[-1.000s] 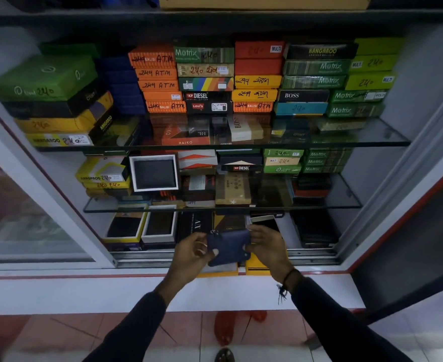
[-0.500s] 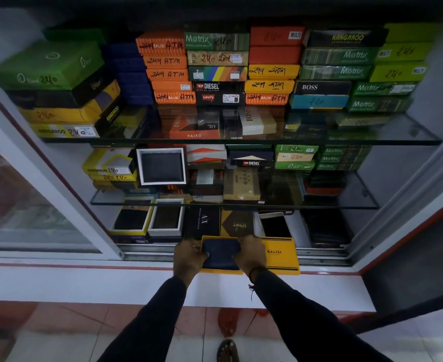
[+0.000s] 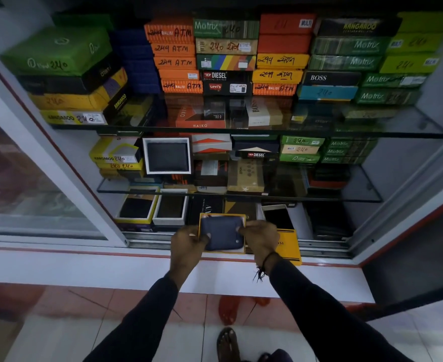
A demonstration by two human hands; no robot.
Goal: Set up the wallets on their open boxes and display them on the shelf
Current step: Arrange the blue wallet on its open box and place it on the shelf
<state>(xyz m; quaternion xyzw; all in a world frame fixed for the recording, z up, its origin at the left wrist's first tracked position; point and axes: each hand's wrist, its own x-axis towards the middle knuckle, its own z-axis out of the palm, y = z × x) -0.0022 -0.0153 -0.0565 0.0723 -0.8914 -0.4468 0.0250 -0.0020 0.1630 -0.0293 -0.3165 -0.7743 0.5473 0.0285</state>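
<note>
A dark blue wallet (image 3: 225, 232) lies in an open yellow box (image 3: 221, 216) at the front edge of the bottom shelf. My left hand (image 3: 187, 244) grips the box and wallet on the left side, thumb on the wallet. On the right side, my right hand (image 3: 258, 237) holds them, fingers over the wallet's edge. The box's yellow lid (image 3: 288, 245) lies just right of it, partly under my right hand. Two other open boxes with dark wallets, one yellow (image 3: 136, 207) and one white (image 3: 172, 209), stand to the left on the same shelf.
Glass shelves (image 3: 241, 131) above carry stacks of closed wallet boxes. A white open box with a wallet (image 3: 166, 155) stands upright on the middle shelf. A phone (image 3: 277, 215) lies behind the lid. The sliding glass door (image 3: 32, 178) is at the left. A white ledge (image 3: 136, 267) runs below.
A second ago both hands held the wallet above the ledge. They lowered it into the yellow box, and now they hold box and wallet together, tilted slightly up.
</note>
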